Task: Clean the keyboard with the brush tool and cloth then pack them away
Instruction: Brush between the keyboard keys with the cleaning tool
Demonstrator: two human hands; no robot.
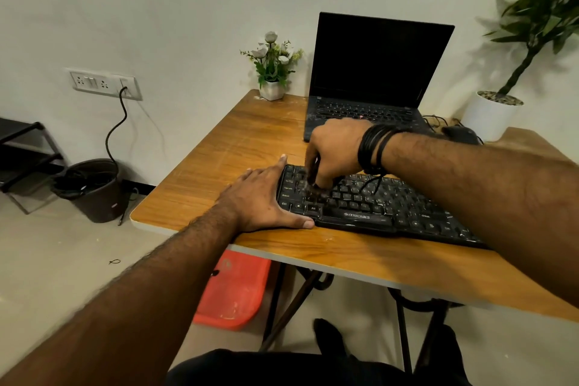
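A black keyboard lies on the wooden table, near its front edge. My left hand lies flat at the keyboard's left end, fingers straight along its side, thumb along its front edge. My right hand hovers over the left keys and grips a dark brush tool, its blurred tip down on the keys. No cloth is in view.
An open black laptop stands behind the keyboard. A small flower pot sits at the back left corner, a mouse and a white plant pot at the right. A bin and an orange stool are on the floor.
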